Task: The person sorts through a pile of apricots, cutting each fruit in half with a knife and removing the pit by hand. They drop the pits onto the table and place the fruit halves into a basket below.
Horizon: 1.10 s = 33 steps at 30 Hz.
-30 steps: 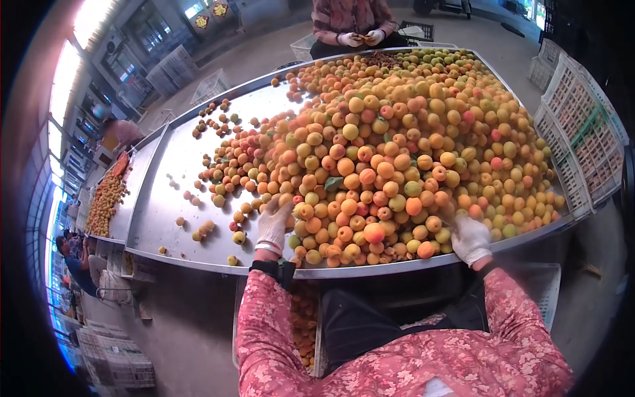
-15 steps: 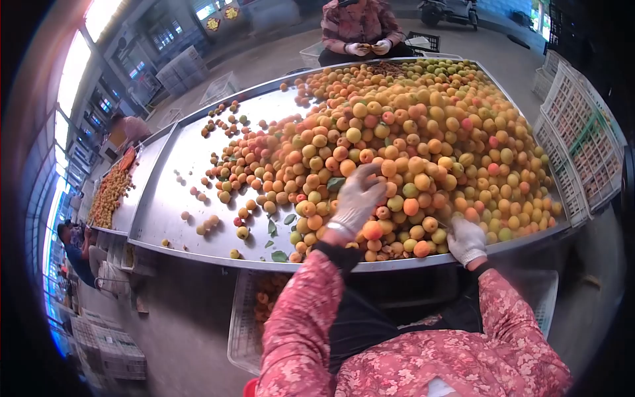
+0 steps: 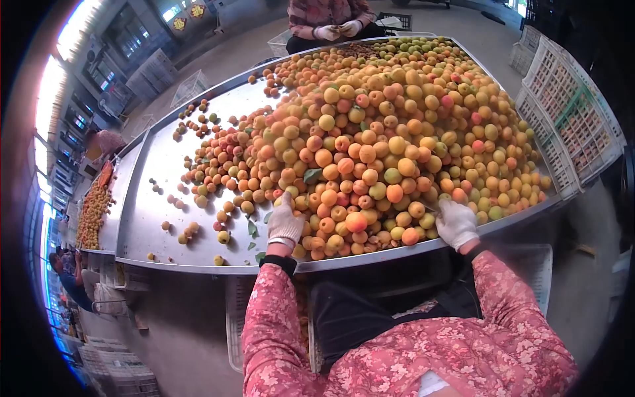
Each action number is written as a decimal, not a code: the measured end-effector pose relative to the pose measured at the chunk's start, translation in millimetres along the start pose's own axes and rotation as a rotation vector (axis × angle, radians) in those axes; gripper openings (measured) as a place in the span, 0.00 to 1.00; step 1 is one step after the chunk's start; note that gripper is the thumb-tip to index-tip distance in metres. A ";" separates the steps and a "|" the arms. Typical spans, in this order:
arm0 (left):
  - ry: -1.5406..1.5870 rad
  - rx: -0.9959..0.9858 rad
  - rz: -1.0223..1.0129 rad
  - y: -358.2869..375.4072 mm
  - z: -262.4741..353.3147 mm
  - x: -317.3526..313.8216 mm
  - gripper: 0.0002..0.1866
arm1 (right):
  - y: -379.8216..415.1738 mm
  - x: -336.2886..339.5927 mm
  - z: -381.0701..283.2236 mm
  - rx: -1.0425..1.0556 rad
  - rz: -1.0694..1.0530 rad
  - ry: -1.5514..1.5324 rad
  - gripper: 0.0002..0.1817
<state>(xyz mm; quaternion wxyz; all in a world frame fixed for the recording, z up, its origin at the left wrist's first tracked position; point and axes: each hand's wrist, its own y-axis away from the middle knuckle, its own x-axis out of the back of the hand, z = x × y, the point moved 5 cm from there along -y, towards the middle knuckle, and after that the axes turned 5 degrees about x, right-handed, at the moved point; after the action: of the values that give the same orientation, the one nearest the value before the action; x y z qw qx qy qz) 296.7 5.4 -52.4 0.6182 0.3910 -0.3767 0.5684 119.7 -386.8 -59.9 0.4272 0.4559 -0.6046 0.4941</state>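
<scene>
**Surroundings beyond the fruit at hand**

A second person in a patterned top is seated at the far end of the counter, gloved hands together. White slatted crates are stacked along the right edge. More crates are seen on the concrete floor at upper left. A second metal tray adjoins the counter on the left, carrying a smaller batch of fruit. Loose green leaves lie on bare metal. A further person is partly visible at the lower left, low down.
</scene>
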 end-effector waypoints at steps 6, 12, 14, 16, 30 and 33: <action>-0.045 0.088 0.045 -0.8 -3.0 8.2 0.36 | 0.0 -0.7 -0.2 0.008 0.013 -0.010 0.10; -0.140 0.043 0.018 9.5 11.2 7.8 0.40 | -0.4 2.9 1.5 0.003 0.015 -0.018 0.10; -0.179 0.012 0.061 5.3 9.1 -8.9 0.40 | 1.7 4.1 0.2 0.040 0.058 -0.030 0.10; -0.151 0.122 0.147 0.2 4.4 -13.5 0.39 | 2.1 4.2 1.8 0.044 0.042 -0.034 0.10; 0.924 -0.004 -0.274 -9.6 132.3 20.4 0.33 | 1.8 2.1 4.3 0.044 0.025 -0.051 0.11; 1.366 -0.144 -0.394 -14.4 170.7 35.3 0.33 | 3.8 -0.1 5.5 0.060 0.095 -0.044 0.11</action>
<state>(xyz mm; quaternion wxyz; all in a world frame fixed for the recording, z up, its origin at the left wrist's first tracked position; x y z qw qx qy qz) 309.9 -136.4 49.0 0.8314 -0.0338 0.1357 0.5377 115.6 -391.7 -61.7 0.3761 0.4501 -0.6196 0.5216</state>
